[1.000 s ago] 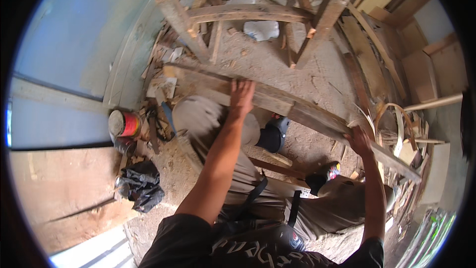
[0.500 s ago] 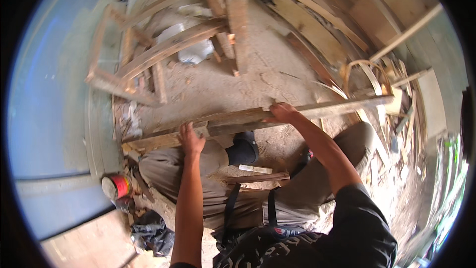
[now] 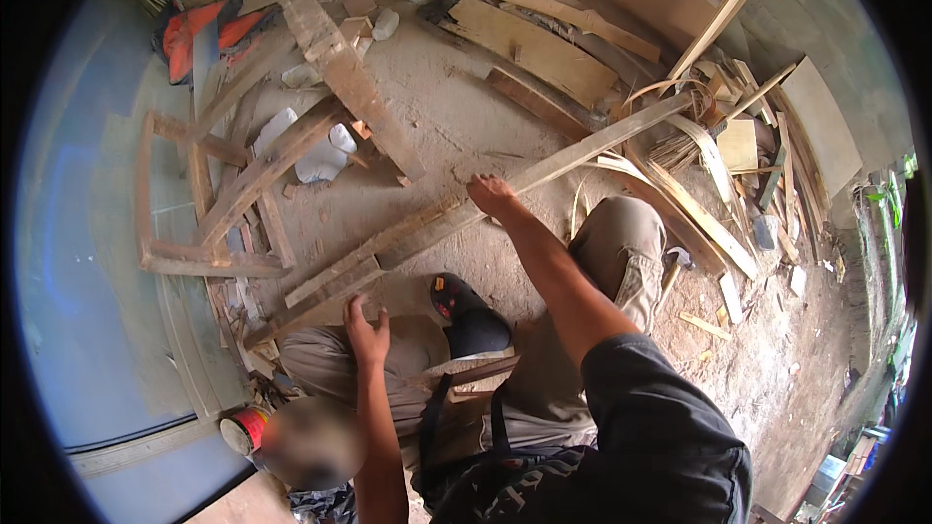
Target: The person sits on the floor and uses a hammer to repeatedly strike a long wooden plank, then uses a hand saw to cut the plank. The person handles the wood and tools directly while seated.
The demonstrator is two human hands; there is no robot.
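A long wooden beam [image 3: 573,153] slants across in front of my knees, from near left to far right. Another wooden piece [image 3: 335,288] lies along its left part; how the two join I cannot make out. My right hand [image 3: 493,196] is closed over the middle of the beam, its fingers curled round the far edge. Just short of the beam's left end, my left hand [image 3: 367,332] is off the wood, its fingers apart and nothing in them. A dark shoe [image 3: 471,315] on my foot shows beneath the beam.
A wooden frame [image 3: 272,170] stands on the dirt floor at the far left, beside a blue wall [image 3: 87,262]. Scrap boards [image 3: 534,44] and offcuts are heaped at the back and right. Near my left leg is a red can [image 3: 248,429], partly behind a blurred patch.
The beam has swung, its right end now farther away and its left end nearer. My left hand has come off the wood. The whole view has also turned.
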